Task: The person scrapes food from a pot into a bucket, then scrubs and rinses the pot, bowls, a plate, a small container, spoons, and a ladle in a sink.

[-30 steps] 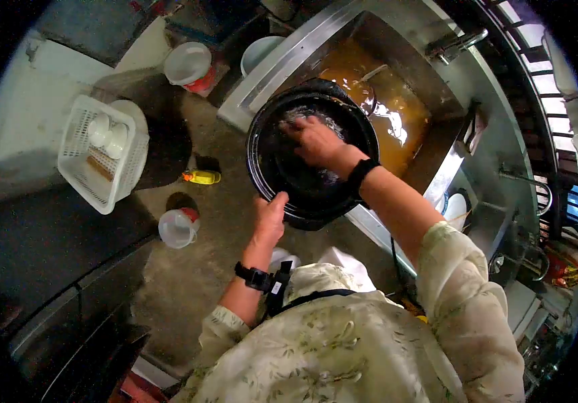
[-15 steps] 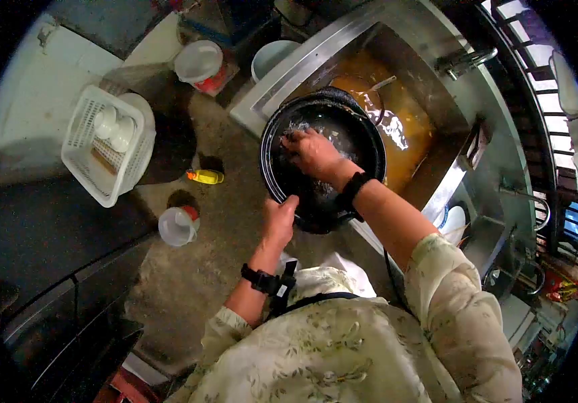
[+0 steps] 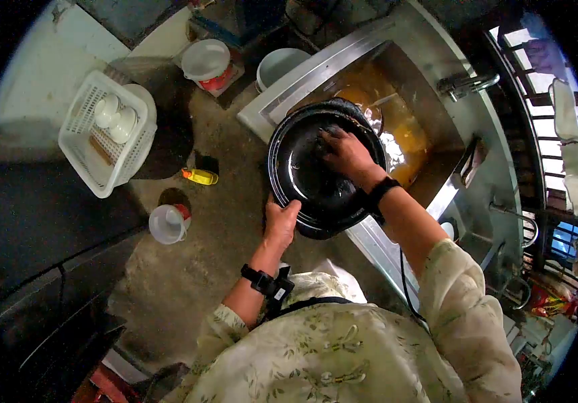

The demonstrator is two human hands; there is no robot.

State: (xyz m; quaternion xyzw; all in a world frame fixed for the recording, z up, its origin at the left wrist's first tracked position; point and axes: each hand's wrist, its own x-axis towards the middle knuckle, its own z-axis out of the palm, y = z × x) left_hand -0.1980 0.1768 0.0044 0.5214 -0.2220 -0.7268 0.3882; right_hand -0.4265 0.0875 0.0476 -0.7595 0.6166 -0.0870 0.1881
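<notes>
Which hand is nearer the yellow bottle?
Left. The left hand, gripping the pot, is right of the bottle in view; the right hand, inside the pot, is farther right.

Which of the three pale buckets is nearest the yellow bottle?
The lower-left bucket, just below the yellow bottle in view; the other two buckets sit farther away, near the picture's top.

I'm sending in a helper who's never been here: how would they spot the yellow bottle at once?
Start at the steel sink and the black pot overlapping it in view. From the pot, look left across the floor toward the white basket. Between them is the yellow bottle, its orange cap and bright body unlike the pale bucket just below it.
</notes>
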